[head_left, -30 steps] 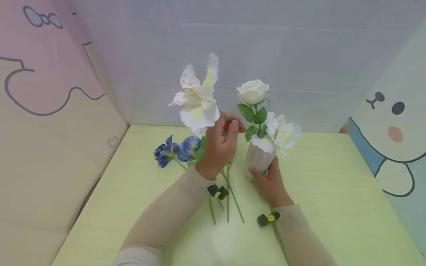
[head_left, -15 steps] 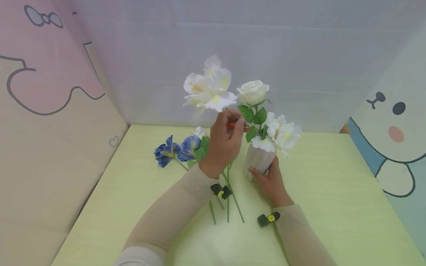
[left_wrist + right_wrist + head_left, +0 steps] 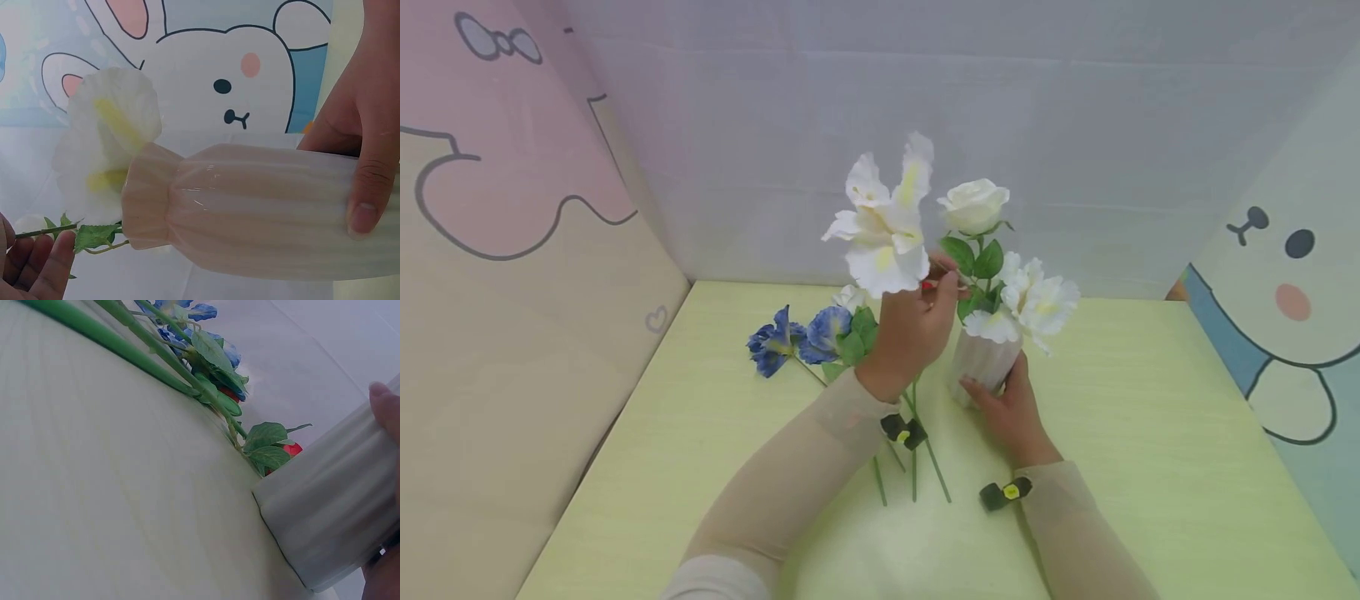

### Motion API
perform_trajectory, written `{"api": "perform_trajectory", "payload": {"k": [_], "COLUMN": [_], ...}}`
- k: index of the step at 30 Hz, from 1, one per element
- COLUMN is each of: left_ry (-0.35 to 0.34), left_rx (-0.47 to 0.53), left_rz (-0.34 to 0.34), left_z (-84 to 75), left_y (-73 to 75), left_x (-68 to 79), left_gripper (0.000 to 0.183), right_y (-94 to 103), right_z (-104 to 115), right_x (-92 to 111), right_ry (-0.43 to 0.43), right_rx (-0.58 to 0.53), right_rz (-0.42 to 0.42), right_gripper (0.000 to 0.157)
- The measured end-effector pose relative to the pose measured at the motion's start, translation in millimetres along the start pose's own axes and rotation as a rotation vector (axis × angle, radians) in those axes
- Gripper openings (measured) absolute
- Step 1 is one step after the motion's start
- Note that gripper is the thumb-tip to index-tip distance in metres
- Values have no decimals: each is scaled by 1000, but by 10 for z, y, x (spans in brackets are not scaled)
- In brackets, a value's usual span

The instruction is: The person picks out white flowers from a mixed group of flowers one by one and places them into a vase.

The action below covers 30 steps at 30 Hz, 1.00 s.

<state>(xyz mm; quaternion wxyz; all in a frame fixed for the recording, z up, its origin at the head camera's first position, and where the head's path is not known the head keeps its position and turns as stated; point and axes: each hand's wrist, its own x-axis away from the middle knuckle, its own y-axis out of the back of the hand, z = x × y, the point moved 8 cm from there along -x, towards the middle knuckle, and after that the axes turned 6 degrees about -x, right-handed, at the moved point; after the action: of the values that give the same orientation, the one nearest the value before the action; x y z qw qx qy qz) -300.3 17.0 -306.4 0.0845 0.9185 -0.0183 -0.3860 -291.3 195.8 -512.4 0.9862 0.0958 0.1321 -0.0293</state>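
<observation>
My left hand point(image 3: 910, 333) pinches the thin green stem of a white iris point(image 3: 882, 242), its bloom raised to the left of a white rose point(image 3: 974, 207). The stem's lower end passes among the rose leaves near the vase mouth; whether it is inside cannot be seen. The pale ribbed vase point(image 3: 985, 367) bears the rose and another white iris point(image 3: 1043, 302). Low on its side, my right hand point(image 3: 1018, 417) grips the vase. In the left wrist view, the left fingers point(image 3: 53, 269) hold the stem point(image 3: 40, 232) just off the vase rim.
Blue irises point(image 3: 769, 343) and a small white flower point(image 3: 848, 297) lie on the pale table point(image 3: 1150, 433), left of the vase, their stems point(image 3: 934, 462) pointing toward the front. Red blooms point(image 3: 292, 449) peek from leaves behind the vase. Printed panels stand around the table.
My left hand has shifted right toward the vase with the white iris, whose bloom turned on the way. The rose in the vase has nudged slightly right. My right hand has stayed put.
</observation>
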Motion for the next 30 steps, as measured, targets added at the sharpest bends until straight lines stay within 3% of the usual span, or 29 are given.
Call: {"api": "perform_trajectory", "payload": {"k": [3, 7, 13, 24, 30], "left_ry": [-5, -10, -84, -132, -152], "left_rx": [28, -48, -131, -302, -242], "left_rz": [0, 22, 39, 102, 76], "left_z": [10, -21, -134, -163, -235], "left_y": [-3, -3, 15, -37, -18], "left_x": [-11, -35, -77, -76, -91], "left_gripper": [11, 13, 15, 13, 15], "right_y": [-17, -41, -56, -46, -46], "right_z": [77, 284, 478, 492, 499], "right_x": [13, 58, 92, 92, 94], "right_ry": [-20, -32, 11, 17, 9], "right_rx": [5, 3, 15, 16, 13], "right_rz": [3, 7, 14, 10, 11], "right_gripper": [81, 78, 75, 73, 73]}}
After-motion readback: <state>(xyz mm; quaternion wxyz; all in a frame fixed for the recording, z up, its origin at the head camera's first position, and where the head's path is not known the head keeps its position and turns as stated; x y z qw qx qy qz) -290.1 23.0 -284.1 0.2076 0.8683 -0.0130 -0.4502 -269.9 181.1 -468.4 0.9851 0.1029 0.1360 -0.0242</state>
